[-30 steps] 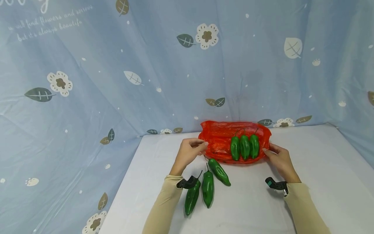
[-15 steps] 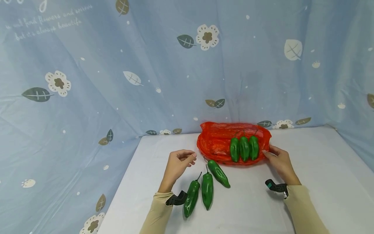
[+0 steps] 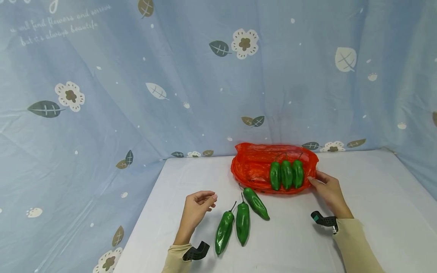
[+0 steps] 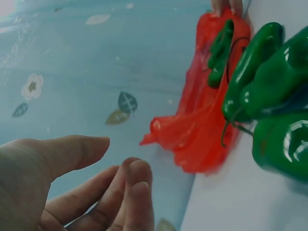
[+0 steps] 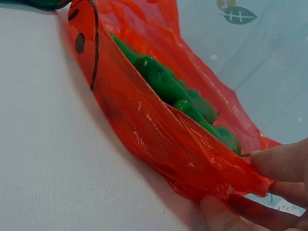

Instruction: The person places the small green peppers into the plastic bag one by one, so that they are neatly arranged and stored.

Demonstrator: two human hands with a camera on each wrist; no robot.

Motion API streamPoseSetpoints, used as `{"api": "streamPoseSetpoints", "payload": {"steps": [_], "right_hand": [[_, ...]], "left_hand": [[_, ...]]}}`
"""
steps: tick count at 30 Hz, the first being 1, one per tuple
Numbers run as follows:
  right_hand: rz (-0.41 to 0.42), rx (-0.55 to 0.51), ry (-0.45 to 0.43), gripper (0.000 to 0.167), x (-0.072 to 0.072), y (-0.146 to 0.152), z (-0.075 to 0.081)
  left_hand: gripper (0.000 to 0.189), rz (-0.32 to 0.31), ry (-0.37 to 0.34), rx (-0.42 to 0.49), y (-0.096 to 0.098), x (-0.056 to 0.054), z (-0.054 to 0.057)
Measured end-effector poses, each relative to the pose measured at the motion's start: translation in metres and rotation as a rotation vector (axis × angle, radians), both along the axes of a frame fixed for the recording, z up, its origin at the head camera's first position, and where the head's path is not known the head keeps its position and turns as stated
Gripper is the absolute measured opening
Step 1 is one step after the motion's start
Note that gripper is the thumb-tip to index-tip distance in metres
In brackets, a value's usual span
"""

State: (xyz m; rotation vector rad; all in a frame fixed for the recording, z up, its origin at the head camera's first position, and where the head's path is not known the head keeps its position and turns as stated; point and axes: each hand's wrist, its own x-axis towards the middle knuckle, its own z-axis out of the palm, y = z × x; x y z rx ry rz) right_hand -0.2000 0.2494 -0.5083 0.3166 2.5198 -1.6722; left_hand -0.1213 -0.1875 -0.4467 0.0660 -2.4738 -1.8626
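A red plastic bag (image 3: 252, 170) lies spread on the table with its mouth gaping. Three green peppers (image 3: 286, 174) lie side by side in its right half. My right hand (image 3: 329, 191) pinches the bag's right end; in the right wrist view the thumb and fingers grip the red film (image 5: 202, 168). My left hand (image 3: 198, 208) holds nothing and hovers left of the loose peppers, fingers loosely bent with a gap between thumb and fingertips (image 4: 139, 168). Three more green peppers rest in front of the bag: a left one (image 3: 224, 232), a middle one (image 3: 242, 223) and a right one (image 3: 256, 203).
A white-covered table (image 3: 290, 239) carries everything. Behind it and along the left hangs a blue curtain (image 3: 191, 68) printed with leaves and flowers. Each wrist wears a black camera strap, the left one (image 3: 196, 252) close to the left pepper.
My left hand has let go of the bag's left edge and drawn back toward the lower left, past the loose peppers. My right hand stays on the bag's right end.
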Motion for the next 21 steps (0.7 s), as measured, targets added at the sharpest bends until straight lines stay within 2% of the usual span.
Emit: {"api": "streamPoseSetpoints", "payload": {"steps": [7, 13, 21], "right_hand": [[-0.002, 0.032, -0.004, 0.065, 0.001, 0.001, -0.002], [-0.002, 0.005, -0.034, 0.065, 0.003, -0.003, 0.001], [0.004, 0.025, -0.031, 0.066, 0.002, -0.001, 0.001]], "left_hand": [[0.031, 0.013, -0.040, 0.013, -0.007, 0.010, -0.011], [0.039, 0.011, -0.073, -0.020, -0.011, 0.018, -0.023], [0.037, -0.008, -0.112, -0.069, -0.010, 0.022, -0.037]]}}
